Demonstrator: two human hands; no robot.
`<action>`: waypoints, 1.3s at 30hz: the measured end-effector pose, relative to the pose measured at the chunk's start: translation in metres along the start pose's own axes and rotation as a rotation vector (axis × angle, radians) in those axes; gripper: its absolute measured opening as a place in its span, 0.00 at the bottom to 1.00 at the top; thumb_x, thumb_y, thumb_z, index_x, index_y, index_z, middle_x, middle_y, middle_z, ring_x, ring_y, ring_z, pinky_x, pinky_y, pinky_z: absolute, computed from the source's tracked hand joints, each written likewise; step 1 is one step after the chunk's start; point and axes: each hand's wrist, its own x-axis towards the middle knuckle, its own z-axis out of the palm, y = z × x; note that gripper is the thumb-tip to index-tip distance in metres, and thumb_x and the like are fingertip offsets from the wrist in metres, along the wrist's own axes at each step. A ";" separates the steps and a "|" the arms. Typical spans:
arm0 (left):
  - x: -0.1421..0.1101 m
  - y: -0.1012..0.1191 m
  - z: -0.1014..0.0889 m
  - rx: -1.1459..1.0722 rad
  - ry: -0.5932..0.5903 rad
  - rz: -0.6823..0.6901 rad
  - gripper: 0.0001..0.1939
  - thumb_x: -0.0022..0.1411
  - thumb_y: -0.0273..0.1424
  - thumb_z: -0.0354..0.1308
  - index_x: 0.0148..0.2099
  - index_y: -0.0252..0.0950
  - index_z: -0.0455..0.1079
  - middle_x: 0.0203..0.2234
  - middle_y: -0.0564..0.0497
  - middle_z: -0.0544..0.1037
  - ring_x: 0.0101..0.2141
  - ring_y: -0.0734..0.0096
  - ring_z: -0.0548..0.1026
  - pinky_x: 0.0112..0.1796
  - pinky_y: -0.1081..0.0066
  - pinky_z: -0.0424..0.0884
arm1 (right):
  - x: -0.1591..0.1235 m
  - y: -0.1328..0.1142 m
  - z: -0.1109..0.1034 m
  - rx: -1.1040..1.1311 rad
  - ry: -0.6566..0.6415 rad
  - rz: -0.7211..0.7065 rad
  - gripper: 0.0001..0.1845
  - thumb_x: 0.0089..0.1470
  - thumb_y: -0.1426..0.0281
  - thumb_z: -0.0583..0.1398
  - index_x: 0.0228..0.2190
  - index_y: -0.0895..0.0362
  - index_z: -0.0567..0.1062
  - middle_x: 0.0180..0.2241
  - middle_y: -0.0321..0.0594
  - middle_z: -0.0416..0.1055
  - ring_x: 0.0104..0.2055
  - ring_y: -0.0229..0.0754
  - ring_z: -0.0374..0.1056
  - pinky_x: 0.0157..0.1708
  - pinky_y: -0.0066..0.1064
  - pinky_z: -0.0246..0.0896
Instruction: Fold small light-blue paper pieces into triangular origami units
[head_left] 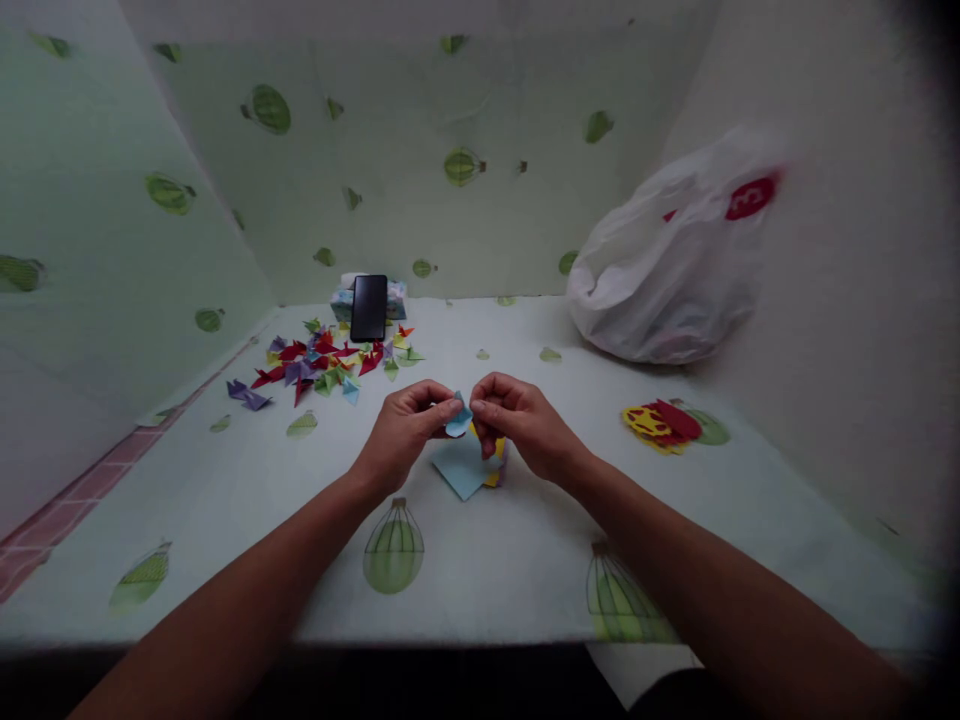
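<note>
My left hand and my right hand meet over the middle of the table. Both pinch a small light blue piece of paper between thumbs and fingers. Just below them on the cloth lies a light blue paper square, on top of a small stack with yellow and purple edges. Part of that stack is hidden under my right hand.
A pile of folded coloured paper pieces lies at the back left, in front of a black phone propped on a tissue pack. A white plastic bag sits at the back right. Red and yellow cut-outs lie to the right.
</note>
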 end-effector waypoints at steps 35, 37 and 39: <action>-0.010 -0.008 0.011 0.323 0.148 0.273 0.04 0.58 0.30 0.61 0.31 0.35 0.73 0.28 0.52 0.76 0.31 0.71 0.72 0.36 0.71 0.67 | -0.006 0.007 0.010 -0.662 0.167 -0.240 0.06 0.54 0.71 0.59 0.27 0.55 0.65 0.24 0.32 0.63 0.26 0.35 0.57 0.27 0.29 0.51; -0.009 -0.010 0.011 0.334 0.147 0.273 0.04 0.58 0.30 0.61 0.32 0.35 0.73 0.28 0.52 0.76 0.32 0.71 0.72 0.36 0.71 0.68 | -0.006 0.006 0.010 -0.686 0.169 -0.244 0.06 0.54 0.71 0.59 0.28 0.55 0.65 0.25 0.32 0.64 0.26 0.35 0.57 0.27 0.29 0.51; -0.008 -0.010 0.010 0.337 0.154 0.272 0.04 0.58 0.30 0.61 0.32 0.35 0.73 0.28 0.52 0.76 0.32 0.71 0.73 0.36 0.71 0.68 | -0.006 0.006 0.010 -0.674 0.170 -0.244 0.07 0.55 0.70 0.59 0.28 0.55 0.65 0.25 0.32 0.64 0.26 0.35 0.58 0.27 0.29 0.51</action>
